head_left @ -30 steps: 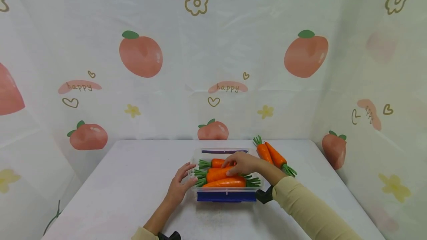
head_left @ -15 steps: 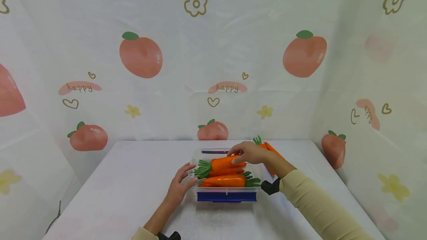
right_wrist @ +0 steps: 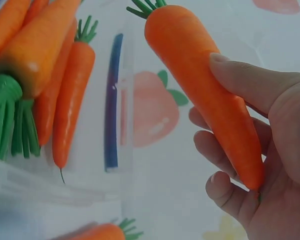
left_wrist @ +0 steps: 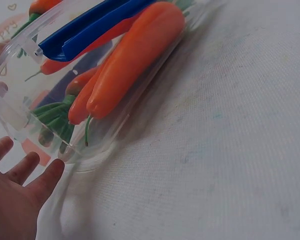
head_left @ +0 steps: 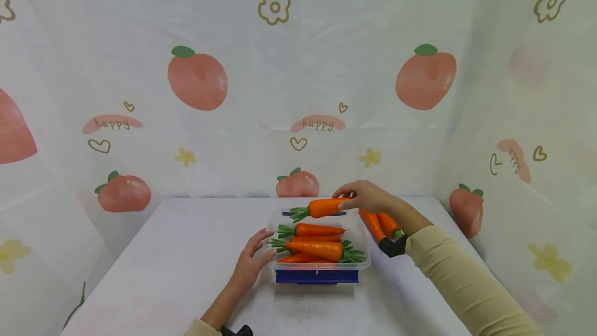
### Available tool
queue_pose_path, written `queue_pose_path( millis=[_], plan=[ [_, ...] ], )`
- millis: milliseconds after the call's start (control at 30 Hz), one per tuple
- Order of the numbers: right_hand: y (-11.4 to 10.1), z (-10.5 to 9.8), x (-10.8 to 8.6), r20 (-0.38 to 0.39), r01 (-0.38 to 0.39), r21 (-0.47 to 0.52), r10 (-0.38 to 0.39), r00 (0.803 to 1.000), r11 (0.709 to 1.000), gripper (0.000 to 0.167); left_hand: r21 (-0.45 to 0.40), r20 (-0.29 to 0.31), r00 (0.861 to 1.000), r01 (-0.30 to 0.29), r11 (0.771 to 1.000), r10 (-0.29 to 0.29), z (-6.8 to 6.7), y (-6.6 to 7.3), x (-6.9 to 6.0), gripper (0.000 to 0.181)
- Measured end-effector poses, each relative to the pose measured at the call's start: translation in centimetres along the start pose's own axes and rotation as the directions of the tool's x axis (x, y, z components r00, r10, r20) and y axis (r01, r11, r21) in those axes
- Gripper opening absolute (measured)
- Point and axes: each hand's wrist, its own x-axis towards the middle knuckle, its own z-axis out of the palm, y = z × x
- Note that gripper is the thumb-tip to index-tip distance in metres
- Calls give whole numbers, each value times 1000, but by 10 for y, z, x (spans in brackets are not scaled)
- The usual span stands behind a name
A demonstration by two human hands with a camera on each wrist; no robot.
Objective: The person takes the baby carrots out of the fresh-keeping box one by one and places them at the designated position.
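My right hand holds a carrot above the far edge of a clear plastic box. In the right wrist view, thumb and fingers wrap the tapered half of this carrot, its green top pointing away. The box has blue clips and contains several carrots lying crosswise. My left hand rests against the box's left side with its fingers spread; in the left wrist view, those fingertips are at the clear wall.
Two more carrots lie on the white table right of the box, partly behind the right forearm. A white fruit-print curtain rises behind the table and along its sides.
The right hand has picked a carrot out of the box and lifted it up, away and slightly right. Carrots left inside have shifted. The left hand stays at the box's side.
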Motion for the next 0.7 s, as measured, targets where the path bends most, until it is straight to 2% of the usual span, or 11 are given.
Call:
queue_pose_path(
  millis=[333,467,533,567,700],
  plan=[
    [19,-11,-10,-122,-107,-4,106,987,994,33,0,-13,1000,15,1000,-15,1,-2,2,48],
    [30,-13,-16,-163,-147,35,151,975,988,36,13,-7,1000,20,1000,-20,0,16,-3,46],
    [37,-14,-20,-186,-164,51,171,968,985,38,16,-2,1000,21,1000,-21,0,18,-4,46],
    [40,-13,-21,-200,-171,57,179,963,984,39,14,4,1000,20,1000,-20,0,17,-3,46],
    [53,-11,-27,-261,-196,63,206,943,979,41,23,4,1000,10,1000,-10,0,0,2,47]
  ],
)
